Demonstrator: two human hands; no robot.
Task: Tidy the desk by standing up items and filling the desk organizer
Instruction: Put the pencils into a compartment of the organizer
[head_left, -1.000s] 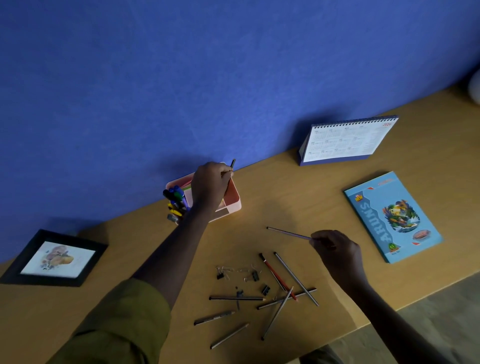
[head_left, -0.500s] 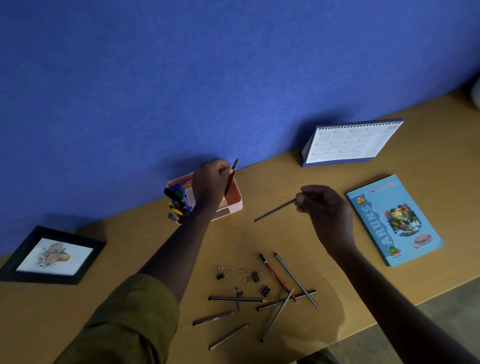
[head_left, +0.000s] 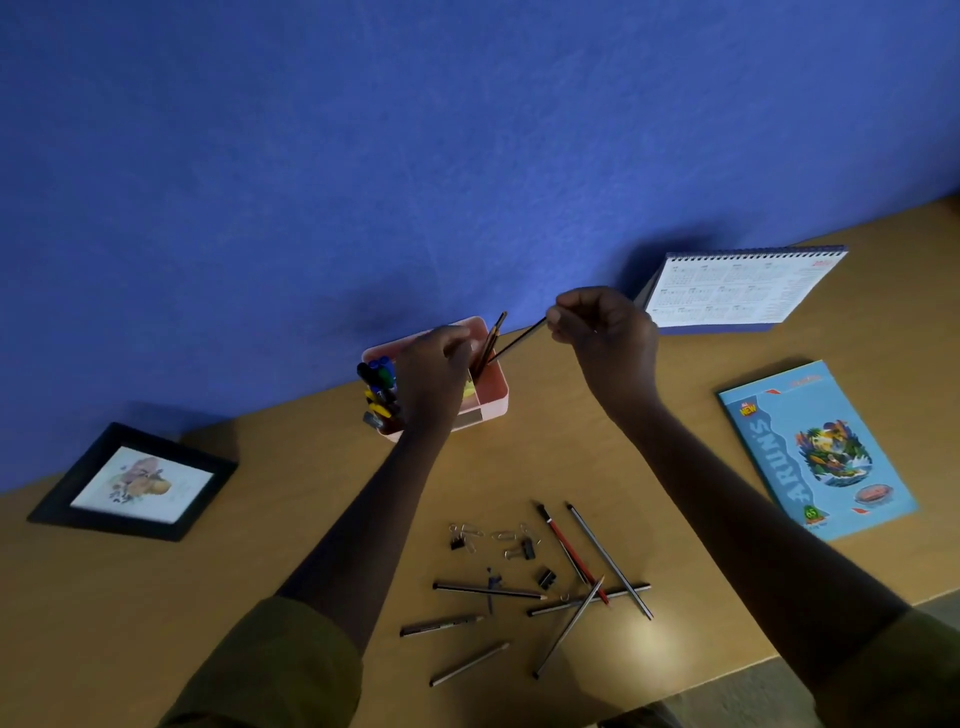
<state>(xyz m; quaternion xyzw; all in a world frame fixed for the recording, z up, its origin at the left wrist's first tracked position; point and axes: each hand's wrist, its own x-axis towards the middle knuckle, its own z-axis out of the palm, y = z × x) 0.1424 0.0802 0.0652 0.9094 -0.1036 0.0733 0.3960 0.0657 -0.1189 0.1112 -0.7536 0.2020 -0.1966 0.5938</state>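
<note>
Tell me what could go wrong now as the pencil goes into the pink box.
1. The right hand holds its pencil at a slant; the tip may hit the pencils already leaning in the pink box, or the left hand beside them.
2. A push might tip the box, which holds markers on one side.
3. Near the front edge of the desk lie loose pencils; a forearm could knock them off.

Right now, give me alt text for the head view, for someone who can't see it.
A right hand pinches a pencil angled into a pink organizer, with the left hand over it. Loose pencils and clips lie on the desk; a calendar stands by the blue wall.
</note>
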